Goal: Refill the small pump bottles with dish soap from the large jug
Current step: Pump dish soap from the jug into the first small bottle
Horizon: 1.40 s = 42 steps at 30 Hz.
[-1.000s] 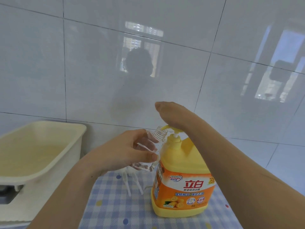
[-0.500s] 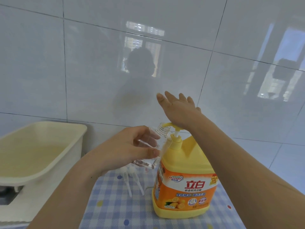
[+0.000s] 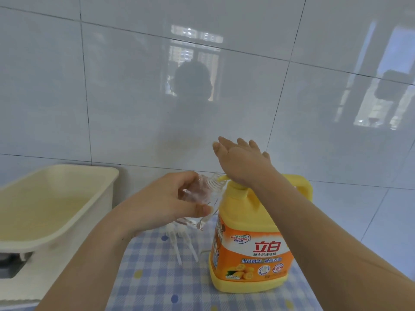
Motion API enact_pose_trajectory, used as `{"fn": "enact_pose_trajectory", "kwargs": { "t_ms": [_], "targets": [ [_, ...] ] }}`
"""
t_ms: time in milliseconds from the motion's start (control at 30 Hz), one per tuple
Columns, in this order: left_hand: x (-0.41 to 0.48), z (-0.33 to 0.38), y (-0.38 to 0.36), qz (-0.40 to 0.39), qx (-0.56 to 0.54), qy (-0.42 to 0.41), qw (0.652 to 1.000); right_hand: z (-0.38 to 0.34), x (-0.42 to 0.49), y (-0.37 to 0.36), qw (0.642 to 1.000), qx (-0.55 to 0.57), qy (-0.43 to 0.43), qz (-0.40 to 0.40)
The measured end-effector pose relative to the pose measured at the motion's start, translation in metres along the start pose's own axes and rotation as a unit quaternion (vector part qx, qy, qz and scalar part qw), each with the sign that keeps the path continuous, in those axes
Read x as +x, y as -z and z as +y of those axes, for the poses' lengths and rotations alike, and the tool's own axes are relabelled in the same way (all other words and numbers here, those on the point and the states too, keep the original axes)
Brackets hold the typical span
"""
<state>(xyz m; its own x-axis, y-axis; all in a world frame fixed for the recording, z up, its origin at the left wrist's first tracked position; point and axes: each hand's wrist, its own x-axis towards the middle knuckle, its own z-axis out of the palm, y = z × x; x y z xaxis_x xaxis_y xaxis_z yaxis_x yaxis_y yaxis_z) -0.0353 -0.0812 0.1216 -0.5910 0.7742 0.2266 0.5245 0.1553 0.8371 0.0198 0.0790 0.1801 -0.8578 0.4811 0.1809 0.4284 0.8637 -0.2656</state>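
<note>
A large yellow and orange dish soap jug (image 3: 251, 245) stands on a blue checked cloth (image 3: 157, 279). My right hand (image 3: 242, 160) presses the heel of its palm on the jug's yellow pump head (image 3: 224, 178), fingers straight and raised. My left hand (image 3: 166, 203) grips a small clear bottle (image 3: 202, 194), tilted with its threaded neck against the pump spout. Two white pump tops (image 3: 179, 241) with dip tubes lie on the cloth below the bottle.
A cream plastic basin (image 3: 56, 198) sits at the left on a white counter. A glossy white tiled wall (image 3: 134, 97) rises close behind everything. A dark recess (image 3: 9, 265) shows at the lower left edge.
My right hand's fingers went from lying flat over the pump to lifted and spread, and the pump head sits lower. The bottle stays at the spout.
</note>
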Motion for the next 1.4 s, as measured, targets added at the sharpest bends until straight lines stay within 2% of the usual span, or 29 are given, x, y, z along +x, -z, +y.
{"fn": "enact_pose_trajectory", "kwargs": {
  "t_ms": [600, 833, 933, 1033, 1233, 1400],
  "targets": [
    [-0.001, 0.005, -0.005, -0.008, 0.008, 0.033, 0.999, -0.002, 0.002, -0.002, 1.0, 0.021, 0.005, -0.014],
    [-0.001, 0.006, -0.005, -0.012, -0.026, 0.022, 0.999, -0.005, 0.003, 0.005, 1.0, 0.016, -0.005, -0.007],
    [-0.002, 0.008, -0.006, -0.006, -0.077, 0.019, 0.997, -0.008, 0.004, 0.017, 0.999, 0.023, -0.001, 0.023],
    [-0.002, 0.01, -0.008, 0.002, -0.073, 0.013, 0.997, -0.01, 0.008, 0.027, 0.999, 0.016, 0.003, 0.051],
    [-0.002, 0.01, -0.004, -0.002, -0.115, 0.025, 0.993, -0.003, 0.005, 0.023, 0.999, 0.038, 0.002, 0.016],
    [-0.001, 0.01, -0.005, -0.005, -0.119, 0.022, 0.993, -0.004, 0.004, 0.021, 1.0, 0.007, 0.005, 0.022]
  ]
}}
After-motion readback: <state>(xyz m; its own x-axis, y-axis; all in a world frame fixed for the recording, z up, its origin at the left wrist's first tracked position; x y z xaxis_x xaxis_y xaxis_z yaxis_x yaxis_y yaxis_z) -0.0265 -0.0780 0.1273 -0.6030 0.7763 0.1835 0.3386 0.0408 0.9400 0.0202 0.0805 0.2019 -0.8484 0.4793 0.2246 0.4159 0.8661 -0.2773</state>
